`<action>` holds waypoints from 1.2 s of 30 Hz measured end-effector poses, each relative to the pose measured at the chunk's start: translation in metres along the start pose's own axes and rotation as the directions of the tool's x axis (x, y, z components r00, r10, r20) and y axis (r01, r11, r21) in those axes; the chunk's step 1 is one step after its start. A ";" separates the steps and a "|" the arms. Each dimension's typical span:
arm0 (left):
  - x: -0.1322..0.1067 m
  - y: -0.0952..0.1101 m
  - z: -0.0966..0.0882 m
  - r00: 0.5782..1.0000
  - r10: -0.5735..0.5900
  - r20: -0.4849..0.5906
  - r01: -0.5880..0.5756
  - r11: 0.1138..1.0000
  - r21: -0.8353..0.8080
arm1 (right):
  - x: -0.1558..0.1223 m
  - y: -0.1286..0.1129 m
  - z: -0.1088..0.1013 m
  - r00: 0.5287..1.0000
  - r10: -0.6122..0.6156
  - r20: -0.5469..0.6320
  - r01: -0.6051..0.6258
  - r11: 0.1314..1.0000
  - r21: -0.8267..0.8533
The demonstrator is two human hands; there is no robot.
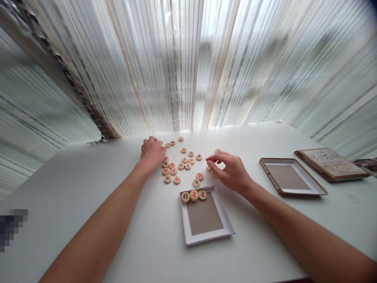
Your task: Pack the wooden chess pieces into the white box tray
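My white tray lies on the desk between my forearms, and three round wooden pieces stand in a row inside it, along its far edge: a black-marked piece at the left corner, a red-marked piece next to it, then a second black-marked piece. The rest of the tray's grey floor shows bare. Beyond the tray the loose pieces are scattered, marked in red or black, some touching and some apart; a red-and-black pair lies just past its far edge. My left hand is beyond the tray and to its left, at the outer side of the scatter, fingers curled down by a few pieces; I cannot tell whether they are clamped on one. My right hand is beyond the tray and to its right, over pieces it partly hides; its thumb and forefinger tips are close together, but I cannot tell whether they meet. Well to the tray's right lie a brown-edged tray and, farther along, an illustrated box lid. Behind everything, past the tray, hangs a striped sheer curtain
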State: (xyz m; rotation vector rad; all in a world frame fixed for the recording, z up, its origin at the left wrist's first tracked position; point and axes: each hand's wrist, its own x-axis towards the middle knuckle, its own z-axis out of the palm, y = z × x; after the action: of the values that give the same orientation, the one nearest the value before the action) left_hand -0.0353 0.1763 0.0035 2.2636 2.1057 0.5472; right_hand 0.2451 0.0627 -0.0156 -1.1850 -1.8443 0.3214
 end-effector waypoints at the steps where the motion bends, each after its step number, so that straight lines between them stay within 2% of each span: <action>1: 0.002 0.000 0.001 1.000 0.003 0.014 -0.003 1.000 0.000 | 0.000 0.000 -0.001 1.000 -0.001 -0.006 0.001 1.000 0.000; 6: 0.007 -0.002 0.001 0.999 0.020 0.048 -0.014 0.993 -0.118 | -0.001 0.000 -0.004 1.000 0.002 -0.017 -0.002 1.000 0.014; 9: 0.007 0.001 -0.004 1.000 0.014 0.026 -0.006 0.959 -0.283 | -0.001 0.000 -0.005 1.000 0.013 -0.020 -0.012 0.999 0.035; 11: 0.002 0.009 -0.009 1.000 -0.008 0.001 0.008 0.904 -0.426 | 0.000 0.000 -0.006 0.999 0.028 -0.029 -0.026 0.998 0.058; 13: -0.010 0.023 -0.014 0.999 -0.033 0.001 0.028 0.810 -0.585 | 0.000 -0.002 -0.007 0.998 0.052 -0.037 -0.049 0.994 0.095; 15: -0.032 0.040 -0.020 0.998 -0.021 0.052 0.052 0.673 -0.737 | 0.000 -0.007 -0.007 0.996 0.084 -0.033 -0.078 0.985 0.153; 19: -0.087 0.068 -0.027 0.982 0.043 0.186 0.154 0.394 -0.906 | -0.004 -0.027 -0.003 0.990 0.113 0.082 -0.134 0.938 0.319; 22: -0.118 0.074 -0.030 0.965 0.050 0.257 0.237 0.250 -0.939 | -0.010 -0.043 0.000 0.974 0.095 0.206 -0.179 0.879 0.441; 25: -0.133 0.072 -0.031 0.954 0.037 0.298 0.288 0.161 -0.944 | -0.014 -0.046 0.003 0.942 0.151 0.299 -0.296 0.795 0.530; 30: -0.138 0.073 -0.031 0.919 0.068 0.388 0.383 0.069 -0.921 | -0.014 -0.040 0.004 0.896 0.292 0.336 -0.440 0.694 0.570; 36: -0.140 0.075 -0.031 0.907 0.167 0.387 0.399 -0.042 -0.916 | -0.012 -0.045 -0.003 0.854 0.320 0.411 -0.521 0.546 0.657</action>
State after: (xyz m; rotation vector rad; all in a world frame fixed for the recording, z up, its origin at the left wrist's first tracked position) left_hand 0.0239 0.0256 0.0156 1.0237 0.8639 1.0247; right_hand 0.2226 0.0291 0.0079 -0.9757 -1.3129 1.4386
